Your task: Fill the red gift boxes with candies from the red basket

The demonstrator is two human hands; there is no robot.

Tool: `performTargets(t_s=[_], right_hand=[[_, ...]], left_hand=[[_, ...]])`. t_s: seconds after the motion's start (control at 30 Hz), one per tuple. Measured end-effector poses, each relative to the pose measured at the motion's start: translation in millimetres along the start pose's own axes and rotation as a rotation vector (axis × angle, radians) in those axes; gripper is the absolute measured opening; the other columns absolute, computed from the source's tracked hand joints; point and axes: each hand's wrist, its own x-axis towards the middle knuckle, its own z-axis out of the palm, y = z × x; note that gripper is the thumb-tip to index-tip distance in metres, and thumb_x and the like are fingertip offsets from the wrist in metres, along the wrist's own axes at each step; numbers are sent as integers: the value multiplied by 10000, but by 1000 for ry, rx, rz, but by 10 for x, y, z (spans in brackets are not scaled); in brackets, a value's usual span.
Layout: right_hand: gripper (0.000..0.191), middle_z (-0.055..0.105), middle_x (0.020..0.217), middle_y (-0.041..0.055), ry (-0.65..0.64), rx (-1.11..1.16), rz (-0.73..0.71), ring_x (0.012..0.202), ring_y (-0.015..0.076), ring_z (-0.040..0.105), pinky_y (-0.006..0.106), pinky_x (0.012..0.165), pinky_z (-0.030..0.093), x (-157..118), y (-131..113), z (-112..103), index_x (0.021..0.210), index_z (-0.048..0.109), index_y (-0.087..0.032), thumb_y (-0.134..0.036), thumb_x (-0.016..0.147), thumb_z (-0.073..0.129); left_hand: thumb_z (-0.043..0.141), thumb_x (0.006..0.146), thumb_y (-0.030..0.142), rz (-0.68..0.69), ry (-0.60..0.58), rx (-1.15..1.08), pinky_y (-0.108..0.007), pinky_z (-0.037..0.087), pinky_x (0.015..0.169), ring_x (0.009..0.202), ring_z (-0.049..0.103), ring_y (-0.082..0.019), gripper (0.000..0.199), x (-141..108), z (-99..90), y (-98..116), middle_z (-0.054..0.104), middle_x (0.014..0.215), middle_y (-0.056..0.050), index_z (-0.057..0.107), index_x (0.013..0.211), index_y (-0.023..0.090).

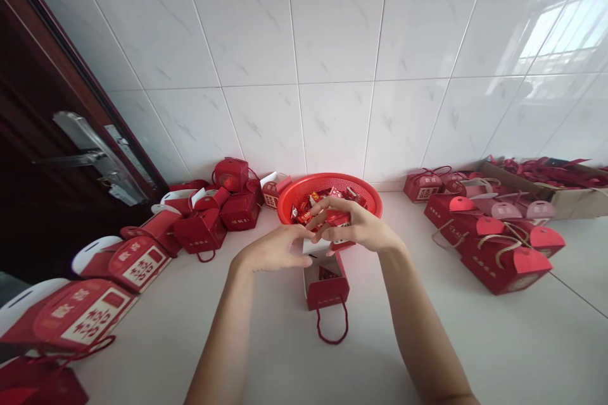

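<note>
A small red gift box [327,294] stands open in front of me, its dark red cord handle [332,332] lying on the near side. A small dark red wrapped piece [326,273] shows inside. My left hand [275,248] is at the box's left rear edge, thumb and fingers apart. Over the back of the box, my right hand [358,224] is open with its fingers bent and spread, close to my left fingertips. I cannot tell whether either touches the flaps. Just behind is a red plastic basket [375,205] of wrapped candies [304,215].
Several red gift boxes [199,231] line the left side, and more boxes [506,266] with rope handles stand at right. A cardboard carton [574,202] holds dark red ribbons. A tiled wall [332,126] closes off the back; a dark door [42,107] is at left.
</note>
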Motion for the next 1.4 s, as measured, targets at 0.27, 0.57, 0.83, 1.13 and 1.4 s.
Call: performTargets(t_s=[0.27, 0.57, 0.83, 1.13, 1.4], right_hand=[[573, 557, 1411, 122, -13, 93, -108, 896, 220, 725, 286, 569, 624, -11, 54, -120, 1298, 542, -254, -163, 753, 695], [913, 367, 1573, 119, 7, 123, -66, 759, 139, 715, 245, 512, 612, -52, -26, -55, 1495, 333, -357, -74, 712, 706], [1002, 396, 1543, 142, -71, 89, -10, 832, 158, 733, 227, 532, 617, -71, -20, -71, 1544, 202, -353, -80, 720, 703], [360, 694, 1036, 57, 135, -69, -29, 710, 160, 709, 272, 557, 594, -128, -64, -201, 1140, 645, -233, -268, 791, 726], [214, 620, 781, -10, 243, -283, -63, 541, 104, 576, 255, 509, 497, -57, -27, -141, 956, 660, -195, -283, 771, 721]], left_hand=[[654, 847, 392, 251, 726, -193, -325, 543, 816, 842, 680, -199, 252, 61, 44, 132, 719, 891, -42, 692, 1002, 196], [648, 880, 377, 325, 596, -380, -277, 569, 608, 557, 641, -135, 215, 81, 263, 425, 719, 749, -11, 707, 979, 196], [684, 834, 342, 267, 592, -517, -277, 578, 576, 630, 675, -146, 276, 123, 317, 423, 738, 1035, -64, 711, 1077, 212], [729, 800, 399, 250, 763, -506, -348, 577, 869, 1008, 683, -232, 386, 96, 225, 343, 721, 1063, -76, 665, 1127, 204], [653, 864, 423, 233, 663, -413, -345, 541, 914, 1037, 672, -230, 373, 92, 165, 252, 733, 1039, -59, 646, 1180, 225]])
